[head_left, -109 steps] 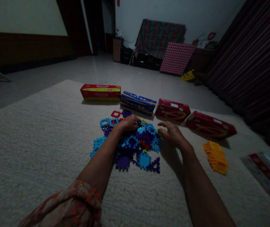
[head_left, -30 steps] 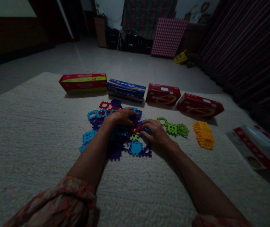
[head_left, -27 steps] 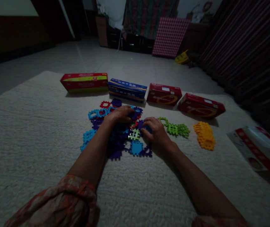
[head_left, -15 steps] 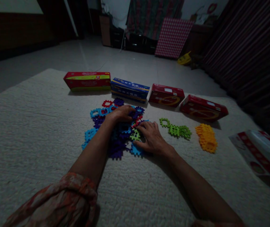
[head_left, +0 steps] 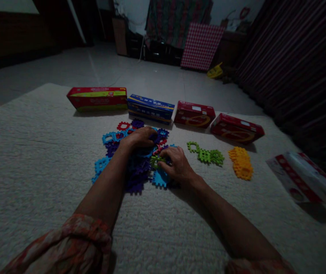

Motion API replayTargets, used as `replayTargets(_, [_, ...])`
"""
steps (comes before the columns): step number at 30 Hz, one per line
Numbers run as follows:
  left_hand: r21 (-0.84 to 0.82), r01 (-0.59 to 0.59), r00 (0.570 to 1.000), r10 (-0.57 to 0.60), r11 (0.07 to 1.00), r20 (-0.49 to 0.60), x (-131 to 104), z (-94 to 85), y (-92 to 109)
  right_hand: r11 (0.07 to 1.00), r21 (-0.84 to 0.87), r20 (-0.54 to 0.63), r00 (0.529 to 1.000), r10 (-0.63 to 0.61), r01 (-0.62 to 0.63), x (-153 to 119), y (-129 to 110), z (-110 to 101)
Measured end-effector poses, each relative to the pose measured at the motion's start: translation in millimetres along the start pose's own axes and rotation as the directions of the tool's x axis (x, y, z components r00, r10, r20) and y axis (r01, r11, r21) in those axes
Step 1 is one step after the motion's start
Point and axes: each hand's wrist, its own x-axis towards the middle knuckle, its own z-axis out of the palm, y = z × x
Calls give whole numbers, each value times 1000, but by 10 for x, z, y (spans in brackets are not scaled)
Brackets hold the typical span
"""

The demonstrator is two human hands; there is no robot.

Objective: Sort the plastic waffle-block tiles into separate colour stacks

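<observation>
A mixed pile of square toothed plastic pieces, mostly purple (head_left: 135, 184) and light blue (head_left: 160, 178) with some red (head_left: 123, 125), lies on the pale mat. My left hand (head_left: 141, 137) rests over the upper part of the pile, its fingers on purple pieces; whether it grips one is hard to see. At the pile's right side my right hand (head_left: 177, 161) pinches a green piece (head_left: 155, 162) between thumb and fingers. Right of that hand lies a small group of green pieces (head_left: 205, 155), and beyond it a stack of orange pieces (head_left: 241, 163).
Behind the pile stand a red and yellow box (head_left: 98, 99), a blue box (head_left: 150, 109) and two dark red boxes (head_left: 194, 114) in a row. A red and white package (head_left: 302, 177) lies at the right on the mat (head_left: 37, 152).
The whole view has shifted, so things sit slightly further left. My right hand's thumb and fingers have closed on the green piece. My left hand stays over the pile.
</observation>
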Motion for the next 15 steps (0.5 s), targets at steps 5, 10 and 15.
replayTargets(5, [-13,-49,997,48,999,-53,-15,-10,46,974,161,-60,984,169,-158,43,90,-295])
replayTargets(10, [2,-168,985,168,986,-36,35,56,197,907,283,-202,905,375,-313,39,496,-722])
replayTargets(15, [35,-188,982,187,982,19,57,106,298,740,509,-143,805,576,-439,15,741,-829])
